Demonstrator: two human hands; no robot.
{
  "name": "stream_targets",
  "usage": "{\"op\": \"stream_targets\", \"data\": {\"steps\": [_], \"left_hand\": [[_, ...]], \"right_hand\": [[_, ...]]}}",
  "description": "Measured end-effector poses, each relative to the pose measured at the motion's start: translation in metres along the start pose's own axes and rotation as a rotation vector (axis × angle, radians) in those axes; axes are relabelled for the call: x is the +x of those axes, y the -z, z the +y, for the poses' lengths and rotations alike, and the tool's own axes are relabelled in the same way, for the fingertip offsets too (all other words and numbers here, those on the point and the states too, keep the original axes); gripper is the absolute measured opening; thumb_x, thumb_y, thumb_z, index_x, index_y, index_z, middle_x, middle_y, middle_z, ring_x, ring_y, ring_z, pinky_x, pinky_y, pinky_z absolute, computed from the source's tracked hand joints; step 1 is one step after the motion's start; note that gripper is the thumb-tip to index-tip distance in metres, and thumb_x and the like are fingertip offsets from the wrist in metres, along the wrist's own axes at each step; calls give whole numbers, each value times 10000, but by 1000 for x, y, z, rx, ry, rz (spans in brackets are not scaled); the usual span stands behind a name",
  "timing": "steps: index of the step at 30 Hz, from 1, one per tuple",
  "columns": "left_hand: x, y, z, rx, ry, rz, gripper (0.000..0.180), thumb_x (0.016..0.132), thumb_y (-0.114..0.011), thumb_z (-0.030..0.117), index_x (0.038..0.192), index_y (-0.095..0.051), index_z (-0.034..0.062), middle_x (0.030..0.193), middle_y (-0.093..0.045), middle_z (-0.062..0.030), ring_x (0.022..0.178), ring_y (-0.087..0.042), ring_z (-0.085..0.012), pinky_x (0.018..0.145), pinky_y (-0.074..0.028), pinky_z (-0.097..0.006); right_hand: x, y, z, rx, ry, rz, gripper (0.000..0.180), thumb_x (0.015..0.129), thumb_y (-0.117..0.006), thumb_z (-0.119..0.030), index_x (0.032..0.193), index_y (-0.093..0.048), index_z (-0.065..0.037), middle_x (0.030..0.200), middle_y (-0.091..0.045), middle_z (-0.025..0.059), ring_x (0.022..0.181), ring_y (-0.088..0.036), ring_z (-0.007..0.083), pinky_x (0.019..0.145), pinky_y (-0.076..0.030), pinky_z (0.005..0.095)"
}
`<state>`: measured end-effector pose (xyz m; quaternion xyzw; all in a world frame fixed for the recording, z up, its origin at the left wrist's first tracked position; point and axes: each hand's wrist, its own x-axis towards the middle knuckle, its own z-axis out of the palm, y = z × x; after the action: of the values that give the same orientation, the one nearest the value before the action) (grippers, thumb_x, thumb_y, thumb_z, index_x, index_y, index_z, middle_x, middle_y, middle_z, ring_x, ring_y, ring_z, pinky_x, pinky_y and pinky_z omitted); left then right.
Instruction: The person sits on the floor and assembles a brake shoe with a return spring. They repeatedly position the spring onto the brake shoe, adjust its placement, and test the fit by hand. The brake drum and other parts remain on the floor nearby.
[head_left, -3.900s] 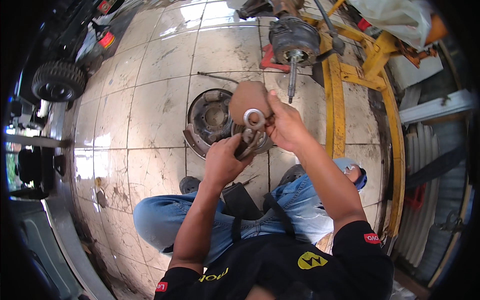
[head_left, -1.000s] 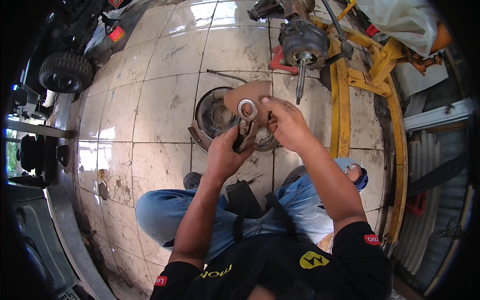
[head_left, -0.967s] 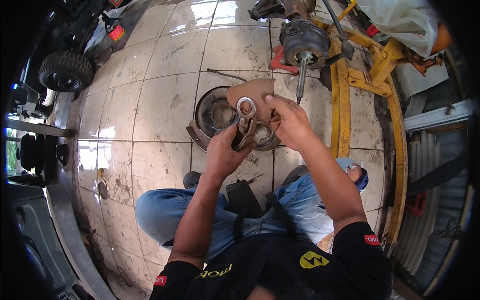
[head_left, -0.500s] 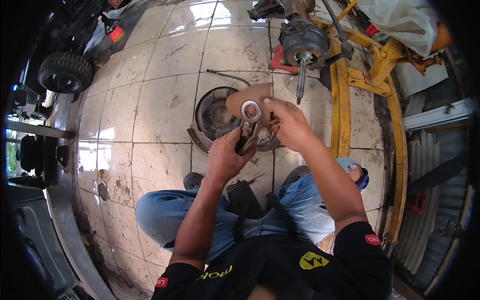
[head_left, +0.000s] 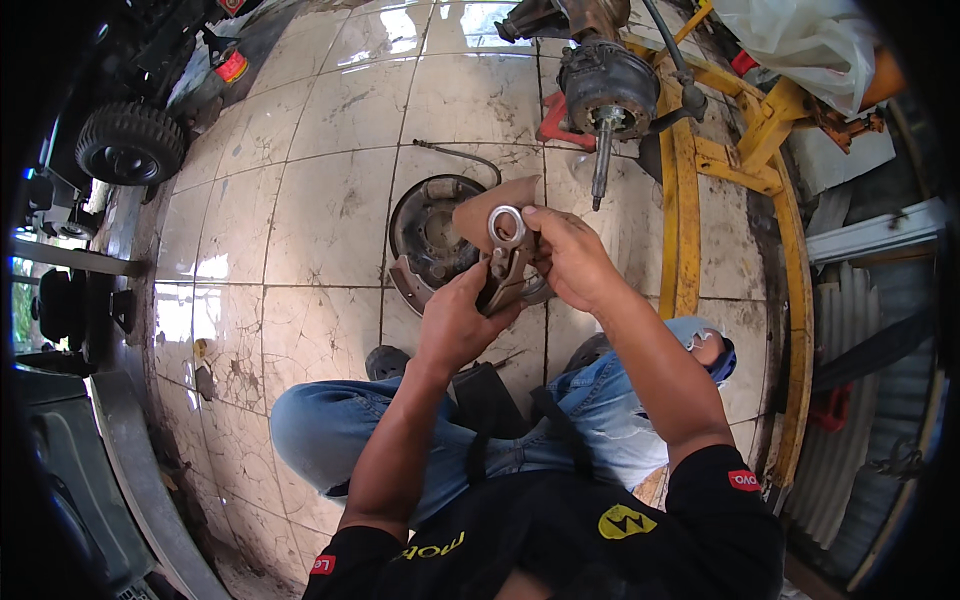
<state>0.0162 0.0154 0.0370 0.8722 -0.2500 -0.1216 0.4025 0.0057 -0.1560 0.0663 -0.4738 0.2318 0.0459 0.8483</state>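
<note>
A brake backing plate [head_left: 408, 225], dark and round, lies on the tiled floor in front of me, partly covered by my hands and what they hold. My left hand [head_left: 460, 320] is closed round the lower part of a worn metal part with a shiny ring-shaped end [head_left: 507, 228]. Between the fingers of my right hand [head_left: 575, 258] is a brown sheet of sandpaper [head_left: 480, 212], which passes behind and through the ring. A curved brake shoe [head_left: 408, 280] rests at the plate's near left edge. My fingers hide much of the held part.
A thin hose [head_left: 460, 152] lies beyond the plate. Ahead right, an axle hub with a splined shaft [head_left: 604, 160] hangs above a red stand [head_left: 562, 122]. A yellow steel frame [head_left: 680, 220] stands at right. A tyre [head_left: 130, 145] and a bottle [head_left: 228, 62] are far left.
The held metal part has shifted slightly right and toward me. The sandpaper has moved down a little with my right hand, and its blur has gone.
</note>
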Motion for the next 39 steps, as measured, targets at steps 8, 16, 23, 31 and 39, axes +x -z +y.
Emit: {"op": "stream_targets", "data": {"steps": [8, 16, 23, 31, 39], "left_hand": [[3, -1, -5, -17, 17, 25, 438, 748, -803, 218, 1107, -632, 34, 986, -700, -168, 920, -692, -302, 785, -530, -379], [2, 0, -2, -34, 9, 36, 455, 750, -798, 223, 1120, -628, 20, 966, -703, -165, 925, -688, -316, 796, -528, -381], [2, -1, -2, -32, -24, 47, 481, 746, -806, 206, 1152, -626, 21, 995, -702, -168, 950, -691, -287, 807, -526, -368], [1, 0, 2, -38, -6, 2, 450, 762, -794, 199, 1145, -630, 31, 983, -702, -156, 925, -690, -293, 808, -526, -358], [4, 2, 1, -51, 34, 21, 446, 747, -807, 216, 1115, -632, 34, 983, -700, -159, 925, -689, -302, 796, -526, -367]], "right_hand": [[13, 18, 9, -17, 12, -46, 224, 942, -597, -236, 1041, -622, -37, 888, -660, 41, 737, -604, 114, 680, -471, 252], [5, 4, 7, 16, 54, 8, 222, 937, -584, -262, 951, -643, -48, 829, -609, 10, 668, -491, 78, 602, -388, 250], [6, 6, 12, 2, 62, 18, 225, 923, -602, -277, 956, -640, -58, 813, -584, 0, 670, -478, 78, 597, -378, 233], [2, -3, 8, 36, 69, 17, 216, 928, -589, -279, 925, -635, -68, 831, -607, 0, 679, -475, 57, 565, -350, 237], [10, 13, 11, 18, 37, 10, 212, 922, -602, -292, 902, -631, -83, 773, -585, -4, 629, -469, 64, 551, -345, 226]]}}
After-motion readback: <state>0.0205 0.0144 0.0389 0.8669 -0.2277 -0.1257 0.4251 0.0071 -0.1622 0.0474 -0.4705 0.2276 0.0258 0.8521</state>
